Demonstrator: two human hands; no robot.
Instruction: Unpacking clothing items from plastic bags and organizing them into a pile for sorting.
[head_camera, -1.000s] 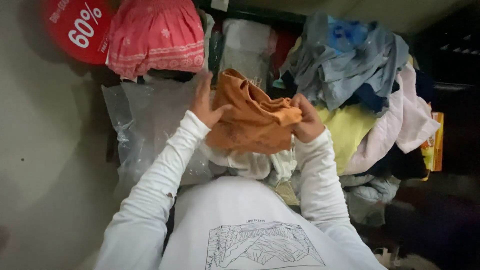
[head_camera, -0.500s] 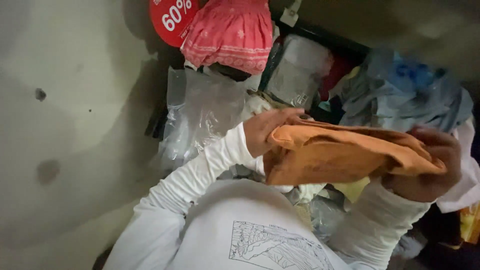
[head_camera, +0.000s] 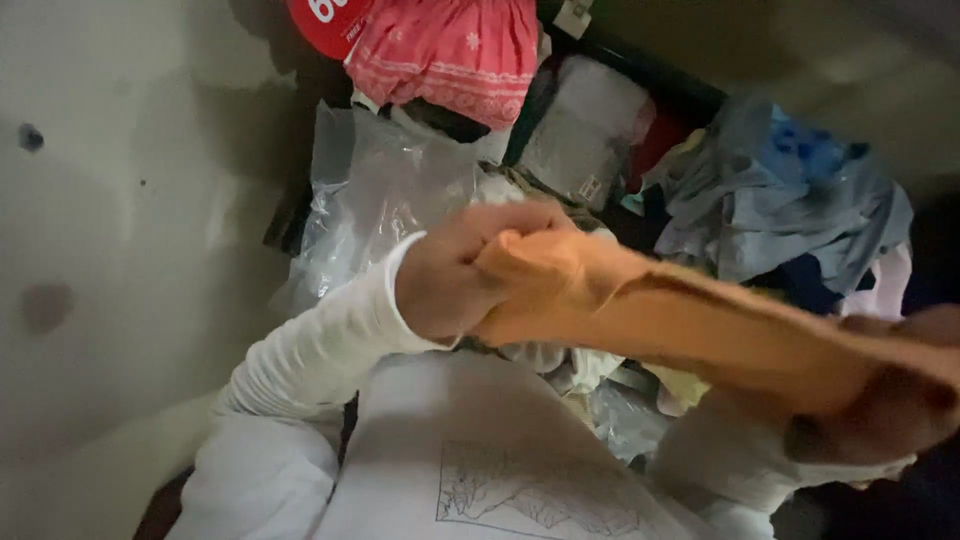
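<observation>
I held the orange garment (head_camera: 680, 320) stretched between both fists above the clothes pile (head_camera: 780, 200): left hand (head_camera: 450, 280) clamped on one end, right hand (head_camera: 890, 400) on the other. It looked soft, light and limp, best gripped at the edges. Motion blur smeared my right fingers.

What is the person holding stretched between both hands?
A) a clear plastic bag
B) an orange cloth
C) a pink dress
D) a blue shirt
B: the orange cloth runs from the left hand to the right hand, each gripping one end.
</observation>
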